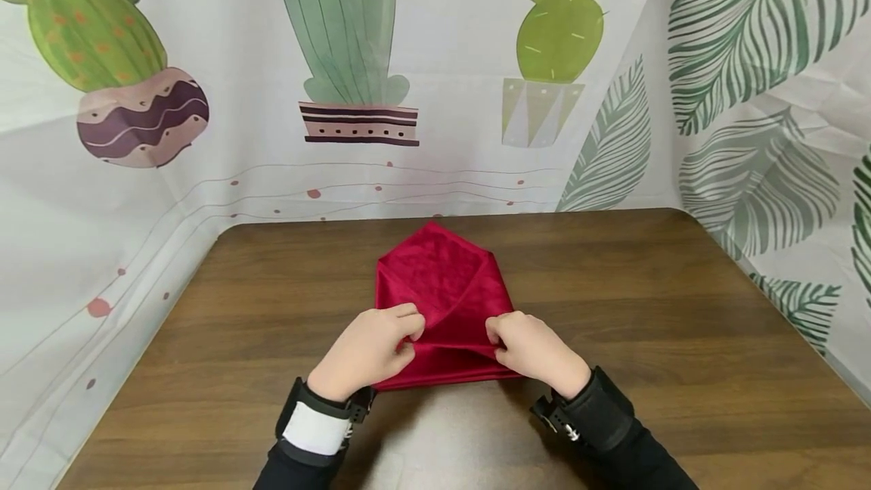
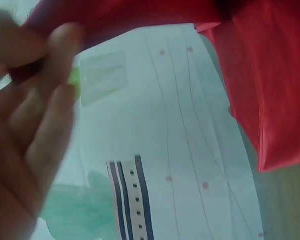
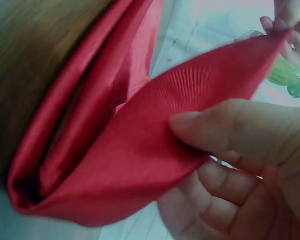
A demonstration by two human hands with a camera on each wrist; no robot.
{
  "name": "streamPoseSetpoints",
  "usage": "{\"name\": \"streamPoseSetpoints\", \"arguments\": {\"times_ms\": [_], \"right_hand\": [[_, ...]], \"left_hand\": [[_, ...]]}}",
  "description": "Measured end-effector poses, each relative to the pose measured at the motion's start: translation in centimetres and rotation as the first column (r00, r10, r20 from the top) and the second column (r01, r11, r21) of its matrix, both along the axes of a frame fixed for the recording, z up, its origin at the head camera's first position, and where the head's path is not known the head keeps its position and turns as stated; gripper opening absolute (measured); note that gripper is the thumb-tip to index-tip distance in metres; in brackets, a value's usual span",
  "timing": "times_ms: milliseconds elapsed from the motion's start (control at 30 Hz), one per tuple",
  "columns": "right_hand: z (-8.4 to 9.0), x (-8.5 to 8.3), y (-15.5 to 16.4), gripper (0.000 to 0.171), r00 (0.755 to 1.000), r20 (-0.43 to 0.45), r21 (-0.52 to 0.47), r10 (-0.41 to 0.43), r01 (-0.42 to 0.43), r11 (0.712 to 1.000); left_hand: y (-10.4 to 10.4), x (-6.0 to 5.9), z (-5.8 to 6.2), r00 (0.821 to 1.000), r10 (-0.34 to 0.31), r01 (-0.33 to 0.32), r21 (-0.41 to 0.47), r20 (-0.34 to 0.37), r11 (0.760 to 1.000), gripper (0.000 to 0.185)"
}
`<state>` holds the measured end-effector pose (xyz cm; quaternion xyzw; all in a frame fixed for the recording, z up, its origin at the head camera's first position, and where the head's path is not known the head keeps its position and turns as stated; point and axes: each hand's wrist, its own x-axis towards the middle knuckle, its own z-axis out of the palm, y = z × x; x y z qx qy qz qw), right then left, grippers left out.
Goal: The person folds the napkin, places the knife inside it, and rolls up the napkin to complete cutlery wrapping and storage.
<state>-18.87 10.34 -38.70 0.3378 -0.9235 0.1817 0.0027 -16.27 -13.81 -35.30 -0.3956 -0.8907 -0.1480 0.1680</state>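
Both my hands pinched the red cloth's (image 1: 445,286) near flap, left hand (image 1: 367,350), right hand (image 1: 537,350); best kept taut, edges even over the table (image 1: 680,308).

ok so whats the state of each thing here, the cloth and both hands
red cloth: partly folded, lying on the wooden table, near edge lifted between the hands
left hand: fingers curled, pinching the cloth's edge
right hand: thumb and fingers pinching the same edge
printed backdrop: hanging behind and beside the table
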Motion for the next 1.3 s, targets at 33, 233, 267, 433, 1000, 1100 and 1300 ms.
{"name": "streamPoseSetpoints", "arguments": {"times_ms": [33, 233, 267, 433, 1000, 1100, 1300], "right_hand": [[-0.1, 0.0, 0.1, 0.025, 1.0, 0.012, 0.015, 0.003, -0.004, 1.0], [-0.5, 0.1, 0.2, 0.03, 0.999, 0.023, 0.152, 0.025, -0.028, 0.988], [-0.6, 0.1, 0.3, 0.031, 1.0, 0.02, 0.177, 0.025, -0.028, 0.984], [-0.8, 0.3, 0.5, 0.033, 0.999, 0.012, 0.259, 0.034, -0.036, 0.965], [-1.2, 0.3, 0.3, 0.027, 1.0, -0.007, 0.265, 0.015, -0.013, 0.964], [-1.0, 0.2, 0.5, 0.03, 0.999, 0.024, 0.273, 0.045, -0.05, 0.961], [-0.8, 0.1, 0.9, 0.034, 0.994, 0.065, 0.236, 0.084, -0.097, 0.967]], "left_hand": [[-0.3, 0.0, 0.1, 0.998, 0.002, -0.002, -0.003, 0.068, 1.0, 0.023], [-1.8, 0.0, 0.2, 0.919, 0.056, -0.04, -0.05, 0.39, 0.998, 0.023], [-1.9, 0.0, 0.2, 0.906, 0.068, -0.047, -0.062, 0.418, 0.997, 0.022], [-1.8, -0.1, 0.0, 0.856, 0.104, -0.072, -0.081, 0.506, 0.994, 0.021], [-1.9, -0.9, -2.3, 0.832, 0.194, -0.132, -0.155, 0.52, 0.979, 0.014], [-2.0, -1.1, -2.7, 0.792, 0.253, -0.166, -0.203, 0.556, 0.965, 0.015], [-1.9, -1.2, -3.6, 0.741, 0.31, -0.184, -0.264, 0.596, 0.947, 0.017]]}}
